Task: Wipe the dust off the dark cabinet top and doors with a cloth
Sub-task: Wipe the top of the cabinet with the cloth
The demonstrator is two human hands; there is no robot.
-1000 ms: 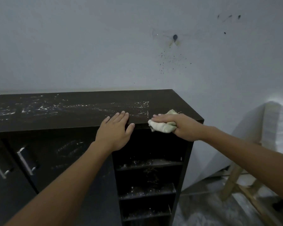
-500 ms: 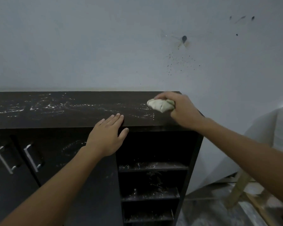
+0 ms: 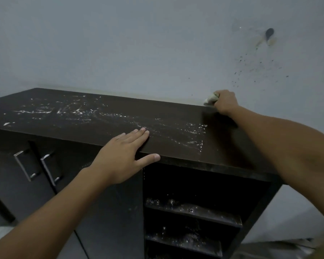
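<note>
My left hand (image 3: pixel 123 156) is lying flat with fingers spread on the front edge of the cabinet top (image 3: pixel 108 126), bracing; the dust streaks (image 3: pixel 105 116) are running leftward along the top's long axis, away from my right hand. My right hand (image 3: pixel 225 101) is gripping the bunched cloth (image 3: pixel 211 99) at the far right corner by the wall (image 3: pixel 138 43), having travelled back from the front edge a second ago.

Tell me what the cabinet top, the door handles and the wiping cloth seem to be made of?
Cabinet top: probably laminated board with a dark matte wood-look finish; the edge is thin and square, and pale dust shows on it.
Door handles: likely metal, since they are silvery and catch the light.
Cloth: soft pale fabric, bunched in the right hand; its weave is too small to tell.
</note>
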